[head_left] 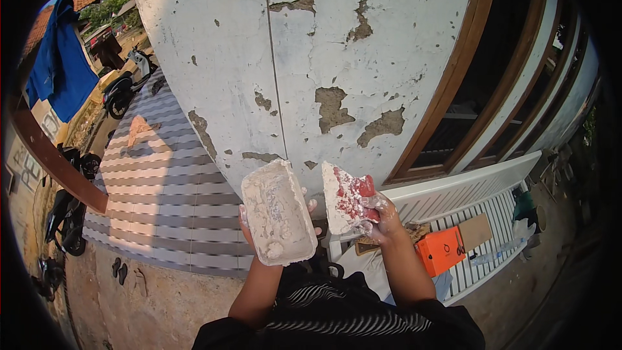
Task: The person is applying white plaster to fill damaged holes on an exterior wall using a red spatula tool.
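A rectangular tub (pixel 280 210), smeared inside with pale putty, rests in my left hand (pixel 245 223). Fingers of that hand show at both long sides of the tub; the palm is hidden beneath it. My right hand (pixel 385 218) is closed round a red putty knife (pixel 353 196), whose wide blade is coated in white putty. White smears mark the fingers. The tub and the knife are apart, side by side. In front of both stands a white wall (pixel 350 52) with a vertical crack and several grey patches where the paint has peeled.
Right of me a white slatted bench (pixel 466 191) holds an orange box (pixel 440 253) and a brown cardboard piece (pixel 475 231). Brown-framed windows (pixel 476 71) adjoin the wall. Left are a tiled floor (pixel 175 214), dark sandals (pixel 120 271), a blue cloth (pixel 63 68) and a parked scooter (pixel 126 81).
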Demonstrator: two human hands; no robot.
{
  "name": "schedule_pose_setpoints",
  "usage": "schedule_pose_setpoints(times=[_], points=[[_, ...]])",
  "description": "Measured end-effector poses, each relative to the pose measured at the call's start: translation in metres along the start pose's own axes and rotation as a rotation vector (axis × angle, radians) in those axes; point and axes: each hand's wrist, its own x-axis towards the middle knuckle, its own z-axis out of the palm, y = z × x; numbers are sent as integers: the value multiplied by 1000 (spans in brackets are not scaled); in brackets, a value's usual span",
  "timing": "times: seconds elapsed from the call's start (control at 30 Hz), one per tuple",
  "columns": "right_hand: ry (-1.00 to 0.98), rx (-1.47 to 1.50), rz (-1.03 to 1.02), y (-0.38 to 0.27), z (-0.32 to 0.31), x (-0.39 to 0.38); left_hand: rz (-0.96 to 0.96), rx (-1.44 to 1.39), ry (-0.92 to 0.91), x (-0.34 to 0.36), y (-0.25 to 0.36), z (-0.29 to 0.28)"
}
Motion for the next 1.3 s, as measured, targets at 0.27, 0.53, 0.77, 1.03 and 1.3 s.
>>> schedule_pose_setpoints(times=[0.27, 0.53, 0.77, 1.03, 1.3], points=[[164, -185, -22, -10, 0, -1, -31, 37, 5, 0, 1, 1], [130, -431, 31, -35, -5, -4, -48, 184, 45, 0, 4, -1], [105, -337, 94, -29, -48, 5, -115, 212, 111, 4, 0, 3], [123, -400, 178, -40, -37, 3, -125, 217, 180, 3, -1, -3], [130, -377, 170, -29, -57, 9, -137, 170, 206, 5, -4, 0]])
